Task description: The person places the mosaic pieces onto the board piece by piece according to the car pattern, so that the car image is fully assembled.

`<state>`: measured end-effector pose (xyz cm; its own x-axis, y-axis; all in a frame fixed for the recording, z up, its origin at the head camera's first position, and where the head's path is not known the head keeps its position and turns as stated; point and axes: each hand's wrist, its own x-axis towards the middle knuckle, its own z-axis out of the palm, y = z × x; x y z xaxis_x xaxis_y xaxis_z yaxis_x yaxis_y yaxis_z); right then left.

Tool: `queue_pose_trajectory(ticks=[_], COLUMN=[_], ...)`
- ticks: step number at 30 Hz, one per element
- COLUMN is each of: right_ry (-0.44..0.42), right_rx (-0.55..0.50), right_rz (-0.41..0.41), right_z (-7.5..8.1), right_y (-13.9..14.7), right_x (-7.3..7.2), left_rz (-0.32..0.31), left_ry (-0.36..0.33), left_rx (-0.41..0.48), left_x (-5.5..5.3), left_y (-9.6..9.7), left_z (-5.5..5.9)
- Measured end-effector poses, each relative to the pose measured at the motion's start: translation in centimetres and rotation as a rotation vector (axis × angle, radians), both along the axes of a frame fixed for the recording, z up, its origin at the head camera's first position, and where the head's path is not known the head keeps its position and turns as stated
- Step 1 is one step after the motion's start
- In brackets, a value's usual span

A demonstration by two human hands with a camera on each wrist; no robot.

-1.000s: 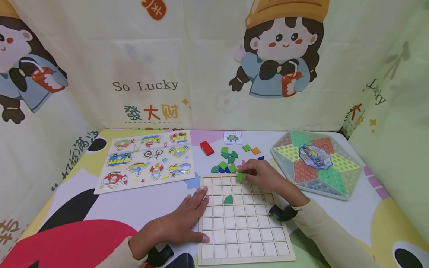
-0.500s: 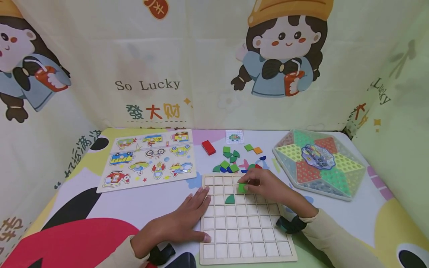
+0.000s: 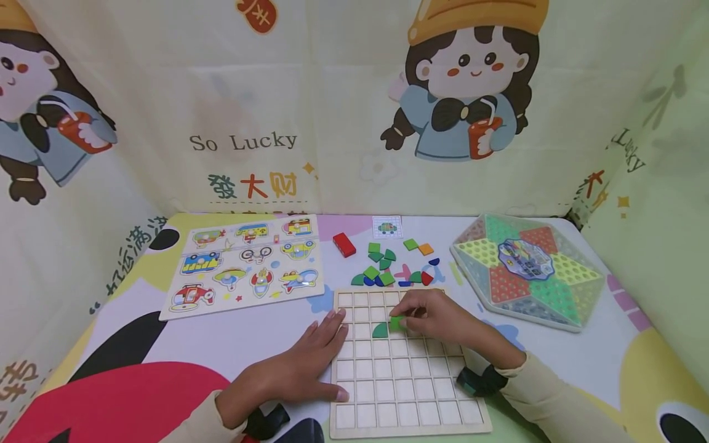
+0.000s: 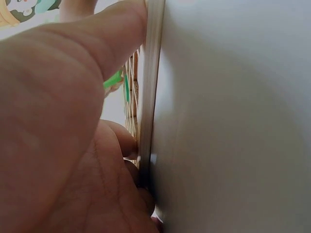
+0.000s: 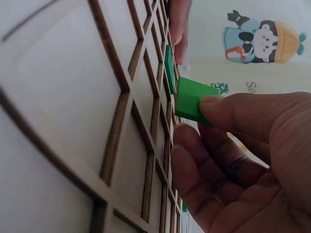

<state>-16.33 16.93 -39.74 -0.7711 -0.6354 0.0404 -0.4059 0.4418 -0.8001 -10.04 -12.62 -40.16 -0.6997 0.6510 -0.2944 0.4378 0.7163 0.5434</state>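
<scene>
My right hand (image 3: 434,317) pinches a light green square tile (image 5: 191,101) between thumb and fingers, tilted close over the wooden grid board (image 3: 410,429). Just left of that tile, a dark green quarter-circle tile (image 3: 380,331) lies in a cell of the board. My left hand (image 3: 296,363) rests along the board's left edge with fingers extended, fingertips and thumb tip on the rim. In the left wrist view the thumb (image 4: 116,34) lies against the side of the board.
Behind the board lie several loose tiles, among them an orange square (image 3: 425,249) and a red piece (image 3: 426,279). A small pattern card (image 3: 387,227) and a red block (image 3: 344,244) lie further back. A vehicle puzzle board (image 3: 244,264) stands left, a hexagonal game box (image 3: 528,271) right.
My right hand has carried the green square tile from the board's far edge toward me, to beside the quarter-circle tile. My left hand has stayed on the board's left edge.
</scene>
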Motion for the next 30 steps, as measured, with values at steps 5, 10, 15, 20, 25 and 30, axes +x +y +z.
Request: queue_pose_trajectory(ticks=[5,10,15,20,25,30], right_ry=[-0.013,-0.024,0.026,0.024,0.012,0.035], right_rx=[0.000,0.003,-0.021,-0.021,0.016,0.030], right_rz=[0.001,0.001,0.036,0.028,0.001,-0.011], right_z=[0.08,0.16,-0.12,-0.15,-0.04,-0.19], right_y=[-0.01,-0.03,-0.22,-0.36,-0.47,-0.49], right_x=[0.13,0.30,0.25,0.30,0.48,0.56], left_rz=[0.002,0.001,0.012,0.011,0.006,-0.002], left_ry=[0.001,-0.003,-0.003,0.001,-0.002,0.002], left_rx=[0.001,-0.001,-0.007,-0.001,0.004,0.003], left_x=[0.01,0.05,0.02,0.03,0.00,-0.04], left_y=[-0.06,-0.02,-0.16,-0.22,-0.13,-0.02], left_z=[0.13,0.18,0.20,0.11,0.01,-0.10])
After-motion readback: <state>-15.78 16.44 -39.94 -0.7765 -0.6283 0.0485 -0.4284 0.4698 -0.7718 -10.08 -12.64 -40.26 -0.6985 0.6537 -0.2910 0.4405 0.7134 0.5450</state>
